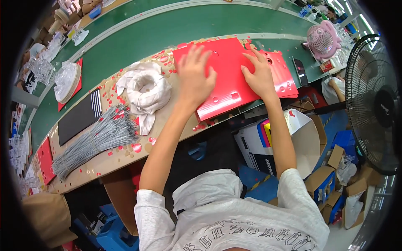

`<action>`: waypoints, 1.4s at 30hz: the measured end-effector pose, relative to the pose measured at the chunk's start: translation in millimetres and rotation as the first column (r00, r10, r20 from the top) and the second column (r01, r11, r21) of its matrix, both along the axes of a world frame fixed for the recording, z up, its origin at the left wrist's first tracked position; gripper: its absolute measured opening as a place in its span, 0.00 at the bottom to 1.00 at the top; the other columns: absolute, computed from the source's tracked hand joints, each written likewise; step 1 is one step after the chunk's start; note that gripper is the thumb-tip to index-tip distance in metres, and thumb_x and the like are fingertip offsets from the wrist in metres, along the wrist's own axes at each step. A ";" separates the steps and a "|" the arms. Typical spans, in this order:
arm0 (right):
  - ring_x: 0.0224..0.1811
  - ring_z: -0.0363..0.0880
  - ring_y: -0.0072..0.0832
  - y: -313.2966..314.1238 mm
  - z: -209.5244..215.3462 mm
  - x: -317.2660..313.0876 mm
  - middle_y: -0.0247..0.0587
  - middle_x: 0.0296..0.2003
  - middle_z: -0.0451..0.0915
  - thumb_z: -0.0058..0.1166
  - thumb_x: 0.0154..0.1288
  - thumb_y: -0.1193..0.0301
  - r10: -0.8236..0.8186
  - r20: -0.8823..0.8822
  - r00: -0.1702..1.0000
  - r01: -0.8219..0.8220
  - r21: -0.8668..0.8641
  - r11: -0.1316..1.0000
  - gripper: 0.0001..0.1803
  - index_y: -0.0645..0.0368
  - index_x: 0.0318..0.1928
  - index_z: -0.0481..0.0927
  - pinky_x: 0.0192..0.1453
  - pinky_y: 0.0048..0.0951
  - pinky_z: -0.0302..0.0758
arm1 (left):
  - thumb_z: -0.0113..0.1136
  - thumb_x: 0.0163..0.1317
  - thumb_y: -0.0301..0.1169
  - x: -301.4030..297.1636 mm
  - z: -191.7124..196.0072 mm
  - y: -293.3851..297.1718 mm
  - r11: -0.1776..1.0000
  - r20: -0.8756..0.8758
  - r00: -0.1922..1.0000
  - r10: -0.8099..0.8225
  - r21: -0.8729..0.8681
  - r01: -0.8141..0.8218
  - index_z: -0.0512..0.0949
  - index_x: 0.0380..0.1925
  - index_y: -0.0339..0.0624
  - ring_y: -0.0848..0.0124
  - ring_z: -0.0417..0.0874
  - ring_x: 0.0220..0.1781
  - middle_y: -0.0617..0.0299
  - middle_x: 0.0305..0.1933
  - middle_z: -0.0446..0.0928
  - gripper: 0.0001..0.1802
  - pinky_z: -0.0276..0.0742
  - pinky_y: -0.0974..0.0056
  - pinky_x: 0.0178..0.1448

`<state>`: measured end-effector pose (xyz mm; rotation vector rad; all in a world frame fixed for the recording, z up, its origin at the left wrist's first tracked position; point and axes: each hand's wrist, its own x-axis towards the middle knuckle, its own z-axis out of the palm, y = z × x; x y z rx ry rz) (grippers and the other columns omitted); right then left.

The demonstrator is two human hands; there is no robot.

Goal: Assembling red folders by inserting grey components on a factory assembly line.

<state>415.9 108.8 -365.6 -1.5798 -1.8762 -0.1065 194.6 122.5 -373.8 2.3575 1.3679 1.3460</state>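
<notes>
A glossy red card sheet with a few punched holes lies in front of me on the table. My left hand is over its left part, fingers spread and slightly blurred. Near the sheet's right edge is my right hand, its thumb and fingers apart. Neither hand holds anything. Whether the fingertips touch the card, I cannot tell. More red card with holes sticks out to the right, beyond my right hand. Small red and tan punched-out discs are scattered around the sheets.
Left of my hands lie a coiled white cloth, a bundle of grey wires and a black striped flat piece. A phone, a pink fan and a large black fan are at the right. Boxes stand below the table edge.
</notes>
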 end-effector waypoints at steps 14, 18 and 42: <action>0.58 0.80 0.37 -62.6 -15.8 1.2 0.54 0.53 0.82 0.57 0.70 0.66 -0.195 -0.590 0.783 0.137 -0.142 0.980 0.22 0.64 0.60 0.77 0.64 0.32 0.71 | 0.45 0.74 0.40 27.7 -51.9 -130.1 0.977 0.611 0.785 0.101 -0.211 0.039 0.51 0.74 0.31 0.49 0.51 0.80 0.41 0.79 0.50 0.36 0.46 0.52 0.79; 0.59 0.79 0.33 -62.0 -26.8 2.5 0.52 0.57 0.81 0.51 0.72 0.72 -0.175 -0.639 0.749 0.121 -0.129 0.984 0.20 0.63 0.62 0.77 0.66 0.30 0.69 | 0.35 0.79 0.42 44.7 -57.3 -126.1 0.984 0.748 0.654 0.112 -0.174 0.031 0.48 0.74 0.28 0.56 0.52 0.80 0.45 0.78 0.52 0.34 0.44 0.56 0.80; 0.54 0.75 0.23 -54.0 -39.2 30.4 0.41 0.57 0.79 0.50 0.75 0.68 -0.129 -0.688 0.714 0.010 -0.175 0.985 0.21 0.62 0.64 0.75 0.61 0.24 0.69 | 0.54 0.72 0.35 28.7 -73.0 -126.7 0.996 0.615 0.784 0.089 -0.057 -0.069 0.55 0.73 0.34 0.47 0.60 0.77 0.42 0.77 0.56 0.35 0.58 0.54 0.77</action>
